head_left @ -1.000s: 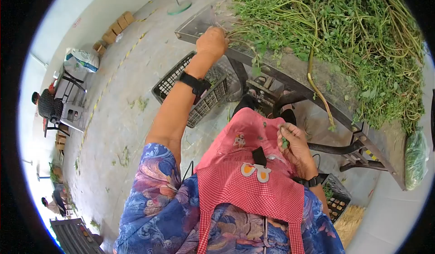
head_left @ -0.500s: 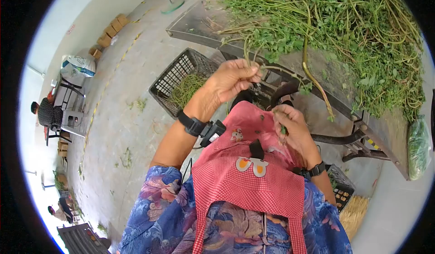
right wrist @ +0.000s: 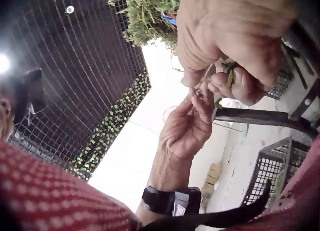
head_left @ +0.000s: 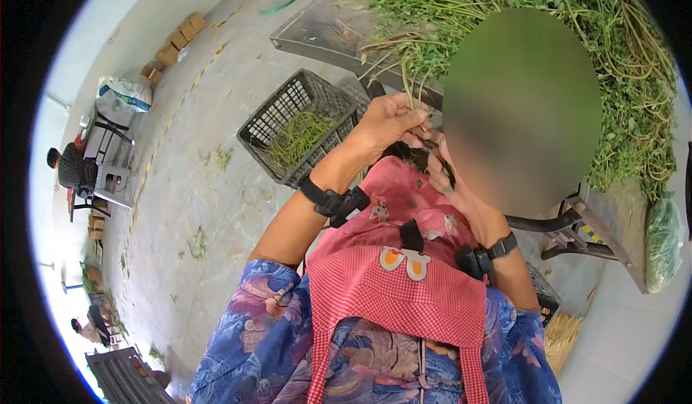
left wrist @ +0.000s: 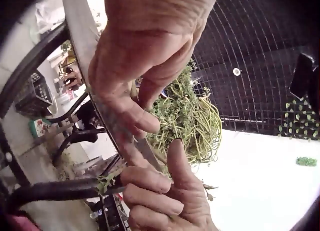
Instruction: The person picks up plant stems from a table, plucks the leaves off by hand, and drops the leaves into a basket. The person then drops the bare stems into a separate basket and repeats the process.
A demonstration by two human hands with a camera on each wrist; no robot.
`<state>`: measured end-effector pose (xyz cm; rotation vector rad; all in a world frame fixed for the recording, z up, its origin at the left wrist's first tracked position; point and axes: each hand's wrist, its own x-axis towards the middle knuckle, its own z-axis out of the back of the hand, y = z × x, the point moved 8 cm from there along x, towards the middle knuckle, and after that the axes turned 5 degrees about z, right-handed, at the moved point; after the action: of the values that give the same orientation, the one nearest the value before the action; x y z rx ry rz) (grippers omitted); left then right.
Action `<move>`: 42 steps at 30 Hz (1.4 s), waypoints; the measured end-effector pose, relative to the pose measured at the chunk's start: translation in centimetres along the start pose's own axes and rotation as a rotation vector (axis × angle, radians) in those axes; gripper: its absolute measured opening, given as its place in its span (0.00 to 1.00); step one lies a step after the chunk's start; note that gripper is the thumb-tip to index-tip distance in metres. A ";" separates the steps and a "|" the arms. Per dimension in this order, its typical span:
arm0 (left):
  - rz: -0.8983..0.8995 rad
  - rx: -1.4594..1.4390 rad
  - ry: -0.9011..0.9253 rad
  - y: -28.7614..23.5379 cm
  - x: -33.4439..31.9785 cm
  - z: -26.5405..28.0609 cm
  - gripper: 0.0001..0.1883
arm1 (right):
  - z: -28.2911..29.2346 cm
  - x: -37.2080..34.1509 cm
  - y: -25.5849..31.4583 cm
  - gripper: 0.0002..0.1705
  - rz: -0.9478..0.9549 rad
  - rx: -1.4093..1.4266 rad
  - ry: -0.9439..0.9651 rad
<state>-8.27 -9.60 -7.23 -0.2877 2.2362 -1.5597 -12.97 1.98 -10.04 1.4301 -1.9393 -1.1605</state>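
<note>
In the head view my left hand (head_left: 389, 124) pinches thin green stems (head_left: 411, 90) between thumb and fingers, above the lap and close to the table edge. My right hand (head_left: 465, 198) meets it from the right, partly hidden by a blurred oval. In the right wrist view, the right hand's curled fingers hold a short piece of green stem (right wrist: 230, 78), with the left hand (right wrist: 185, 131) touching from below. A large heap of leafy green stems (head_left: 404, 4) lies on the table (head_left: 317, 47).
A black plastic crate (head_left: 270, 116) with cut stems (head_left: 306, 137) stands on the floor left of the table. Another dark crate (head_left: 546, 299) is at lower right. A plastic-wrapped green bundle (head_left: 662, 245) lies at the table's right end. Two people sit at far left.
My left hand came back from the table's left corner toward the lap, bringing stems along. The right hand stayed over the apron, and the two hands now meet.
</note>
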 end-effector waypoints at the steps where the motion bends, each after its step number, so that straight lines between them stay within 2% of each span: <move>1: -0.004 0.001 -0.001 0.0 0.3 0.3 0.06 | -0.5 0.8 -0.3 0.19 -0.040 0.119 0.034; 3: -0.231 0.793 -0.159 -2.2 0.4 0.7 0.10 | -1.5 2.1 -0.1 0.19 -0.047 0.183 0.017; 4: -0.233 0.794 -0.162 -2.2 0.4 0.9 0.10 | -1.9 2.7 -0.1 0.20 -0.055 0.248 -0.003; 6: -0.404 1.261 -0.347 -5.4 -1.3 -0.1 0.12 | -2.0 3.7 0.0 0.18 -0.064 0.253 -0.031; 8: -0.423 1.221 -0.399 -8.0 -2.5 0.4 0.14 | -2.2 4.4 0.3 0.17 -0.014 0.193 0.028; 9: -0.441 1.179 -0.447 -9.0 -2.9 1.0 0.18 | -2.2 4.5 0.5 0.17 -0.010 0.193 0.027; 10: -0.444 1.178 -0.444 -9.2 -2.3 1.7 0.18 | -2.1 4.5 0.5 0.16 -0.023 0.171 0.007; 12: -0.890 1.528 -0.727 -11.1 -1.9 2.0 0.28 | -2.3 4.2 0.9 0.15 -0.037 0.146 -0.015; 13: -0.745 1.546 -0.638 -9.6 1.0 3.7 0.36 | -2.5 4.2 1.6 0.15 -0.034 0.113 -0.022; 14: -0.748 1.539 -0.642 -9.3 1.8 4.2 0.36 | -2.8 4.2 2.3 0.15 -0.031 0.081 -0.030; 16: -0.621 1.628 -0.619 -8.7 3.8 4.7 0.29 | -4.3 3.5 5.2 0.14 0.023 0.042 -0.034; 17: -0.627 1.623 -0.612 -9.2 4.1 4.3 0.29 | -5.0 3.1 7.1 0.14 0.075 0.009 -0.041; 19: -0.493 1.713 -0.555 -9.5 5.0 3.7 0.20 | -5.8 2.7 11.0 0.14 0.174 -0.062 -0.021; 20: -0.499 1.707 -0.560 -9.6 5.7 4.0 0.20 | -5.7 2.6 13.3 0.13 0.213 -0.095 -0.046; 22: -0.607 1.743 -0.567 -9.7 7.2 4.4 0.13 | -5.4 2.3 18.7 0.13 0.390 -0.174 -0.041; 24: -0.561 1.676 -0.535 -10.1 8.5 4.9 0.11 | -4.1 1.9 23.7 0.14 0.478 -0.265 -0.128; 26: -0.517 1.609 -0.503 -10.9 9.8 5.3 0.09 | -4.0 0.7 27.8 0.15 0.595 -0.322 -0.111; 28: -0.343 1.708 -0.569 -11.5 11.3 6.6 0.08 | -4.2 -0.5 30.7 0.15 0.627 -0.328 -0.069; 29: -0.344 1.706 -0.568 -11.9 11.8 6.7 0.08 | -4.7 -1.7 32.2 0.15 0.714 -0.345 -0.076; 30: -0.263 1.708 -0.573 -12.2 12.6 7.2 0.09 | -4.9 -2.8 33.5 0.16 0.803 -0.361 -0.084; 31: -0.184 1.712 -0.576 -12.3 13.3 7.5 0.10 | -4.7 -3.3 34.3 0.17 0.794 -0.387 -0.065; 32: -0.186 1.713 -0.570 -12.5 13.6 7.4 0.10 | -3.9 -3.7 34.4 0.17 0.796 -0.387 -0.070; 34: -0.155 1.819 -0.517 -12.1 14.3 6.8 0.12 | -1.4 -4.5 34.0 0.18 0.836 -0.648 -0.257; 35: -0.151 1.818 -0.516 -12.3 14.0 6.4 0.12 | 0.3 -4.5 32.5 0.18 0.779 -0.754 -0.339; 37: -0.053 1.863 -0.477 -12.7 13.0 5.9 0.13 | 5.6 -3.3 27.8 0.15 0.522 -0.686 -0.387; 38: -0.047 1.865 -0.478 -13.0 12.9 6.0 0.13 | 8.5 -2.9 25.4 0.15 0.411 -0.812 -0.484; 39: -0.128 1.946 -0.512 -13.7 12.8 5.7 0.13 | 11.3 -2.7 23.3 0.15 0.298 -0.936 -0.579; 40: -0.211 2.026 -0.547 -14.4 12.5 5.3 0.13 | 13.6 -2.6 22.0 0.15 0.297 -0.931 -0.575; 42: -0.212 1.998 -0.540 -15.4 12.2 5.2 0.13 | 15.6 -2.0 20.0 0.15 0.203 -1.200 -0.454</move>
<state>-17.88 -24.26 3.09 -0.2175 -0.2918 -2.4722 -35.02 11.41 -1.45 0.3310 -1.0902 -2.1041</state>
